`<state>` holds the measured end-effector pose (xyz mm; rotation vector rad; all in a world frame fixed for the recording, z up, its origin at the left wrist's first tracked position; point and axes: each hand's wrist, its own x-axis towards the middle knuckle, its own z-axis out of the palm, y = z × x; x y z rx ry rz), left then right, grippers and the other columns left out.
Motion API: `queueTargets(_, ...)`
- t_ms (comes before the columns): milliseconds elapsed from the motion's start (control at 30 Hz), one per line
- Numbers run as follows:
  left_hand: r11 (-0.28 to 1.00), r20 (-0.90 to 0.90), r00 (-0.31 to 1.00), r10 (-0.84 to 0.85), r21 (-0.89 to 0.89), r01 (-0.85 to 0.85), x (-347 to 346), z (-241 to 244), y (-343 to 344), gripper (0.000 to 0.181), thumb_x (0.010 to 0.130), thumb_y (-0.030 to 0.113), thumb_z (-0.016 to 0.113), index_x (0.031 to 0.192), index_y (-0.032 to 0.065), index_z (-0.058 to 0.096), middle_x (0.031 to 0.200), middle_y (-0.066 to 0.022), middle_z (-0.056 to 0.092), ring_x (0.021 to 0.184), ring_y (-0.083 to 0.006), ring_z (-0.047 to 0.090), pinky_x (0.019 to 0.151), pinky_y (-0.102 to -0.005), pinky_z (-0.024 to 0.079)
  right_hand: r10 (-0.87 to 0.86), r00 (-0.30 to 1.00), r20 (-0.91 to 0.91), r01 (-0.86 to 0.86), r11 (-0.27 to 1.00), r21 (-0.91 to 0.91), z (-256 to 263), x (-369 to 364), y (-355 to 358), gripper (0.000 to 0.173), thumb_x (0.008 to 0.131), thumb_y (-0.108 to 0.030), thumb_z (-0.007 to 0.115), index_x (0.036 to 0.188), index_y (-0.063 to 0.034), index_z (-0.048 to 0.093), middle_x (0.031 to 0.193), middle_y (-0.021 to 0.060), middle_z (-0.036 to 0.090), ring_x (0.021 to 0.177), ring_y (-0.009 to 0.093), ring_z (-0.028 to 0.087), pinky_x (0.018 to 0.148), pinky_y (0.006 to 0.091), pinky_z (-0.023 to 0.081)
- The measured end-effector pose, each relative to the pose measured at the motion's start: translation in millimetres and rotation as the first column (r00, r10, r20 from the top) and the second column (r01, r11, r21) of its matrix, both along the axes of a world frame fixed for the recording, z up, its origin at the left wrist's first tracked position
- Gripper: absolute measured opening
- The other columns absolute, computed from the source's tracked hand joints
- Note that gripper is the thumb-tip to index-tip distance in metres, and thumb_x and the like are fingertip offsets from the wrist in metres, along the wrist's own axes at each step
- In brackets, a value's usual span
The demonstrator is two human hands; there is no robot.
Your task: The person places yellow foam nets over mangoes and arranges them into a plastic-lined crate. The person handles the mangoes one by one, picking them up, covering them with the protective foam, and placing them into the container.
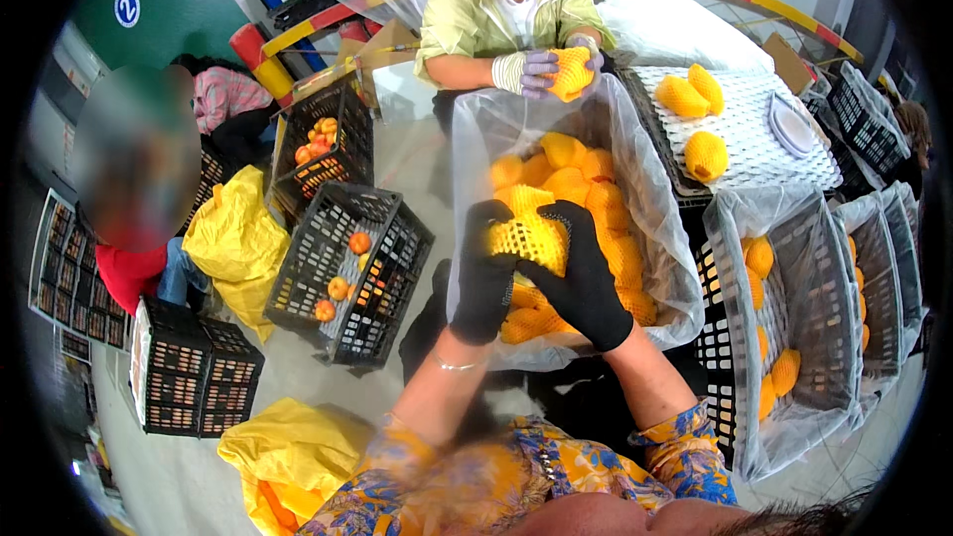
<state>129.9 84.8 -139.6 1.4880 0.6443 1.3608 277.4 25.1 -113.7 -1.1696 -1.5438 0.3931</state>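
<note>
Both my hands wear black gloves and hold one fruit in a yellow foam net (530,242) between them. My left hand (482,275) grips its left side; my right hand (584,279) holds its right side, thumb and fingers around it. They are above a crate lined with clear plastic film (674,290), where many yellow-netted fruits (610,208) lie. Across the crate, a co-worker's gloved hands (532,73) hold another fruit in yellow netting (571,74).
At right, netted fruits (706,156) and a round white object (791,125) rest on a white padded surface (752,164). Film-lined crates (811,298) stand below. At left are black crates (350,275) with bare fruits (359,242), yellow bags (238,238) and other people.
</note>
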Motion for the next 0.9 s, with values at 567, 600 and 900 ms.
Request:
queueTargets(567,0.96,0.154,0.967,-0.201,-0.163,0.226,1,2,-4,0.03,0.095,0.011,0.059,0.123,0.0015,0.054,0.113,-0.007,0.059,0.103,-0.0147,0.059,0.089,-0.0273,0.049,0.117,0.79,-0.602,-0.323,0.913,-0.247,5,29,3,0.026,0.09,-0.007,0.068,0.114,0.0021,0.07,0.111,0.0115,0.071,0.105,0.019,0.064,0.095,0.0315,0.049)
queueTargets(600,0.963,0.161,0.967,-0.196,-0.154,0.221,1,-3,0,0.031,0.096,0.011,0.059,0.125,0.0012,0.053,0.114,-0.0082,0.059,0.104,-0.0158,0.059,0.09,-0.0281,0.05,0.139,0.853,-0.503,-0.274,0.94,-0.204,1,28,5,0.029,0.089,-0.009,0.068,0.117,0.0008,0.068,0.117,0.0137,0.068,0.111,0.022,0.062,0.098,0.0334,0.047)
queueTargets(900,0.835,0.533,0.797,-0.286,-0.27,0.48,-1,-4,4,0.045,0.102,0.01,0.046,0.145,-0.0022,0.039,0.139,-0.0172,0.052,0.123,-0.0254,0.057,0.104,-0.0364,0.049,0.155,0.973,0.173,-0.147,0.987,-0.059,9,9,0,0.075,0.08,-0.015,0.078,0.147,-0.0095,0.045,0.155,0.0197,0.036,0.141,0.04,0.038,0.11,0.0433,0.04)
